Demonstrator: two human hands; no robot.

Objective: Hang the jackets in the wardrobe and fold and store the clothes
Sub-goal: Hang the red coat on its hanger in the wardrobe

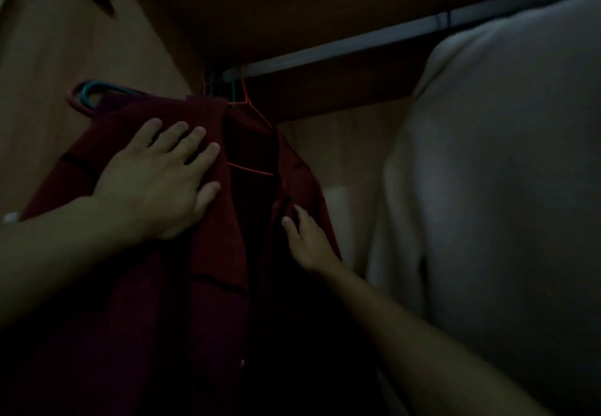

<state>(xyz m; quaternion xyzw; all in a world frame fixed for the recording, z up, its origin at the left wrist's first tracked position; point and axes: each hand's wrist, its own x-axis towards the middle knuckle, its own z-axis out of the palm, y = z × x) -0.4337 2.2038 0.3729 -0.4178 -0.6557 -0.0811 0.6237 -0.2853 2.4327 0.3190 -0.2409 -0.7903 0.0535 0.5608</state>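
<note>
Pressing flat, left hand (pixel 156 181) smooths hung maroon jacket (pixel 182 285) (right hand (pixel 305 240) touching)

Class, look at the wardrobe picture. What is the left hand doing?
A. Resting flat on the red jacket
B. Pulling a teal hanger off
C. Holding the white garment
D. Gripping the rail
A: the left hand lies with straight fingers on the red jacket, which hangs from the orange hanger.

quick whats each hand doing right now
left hand: open, fingers flat on the dark red jacket
right hand: open, fingers touching the jacket's front edge
</note>
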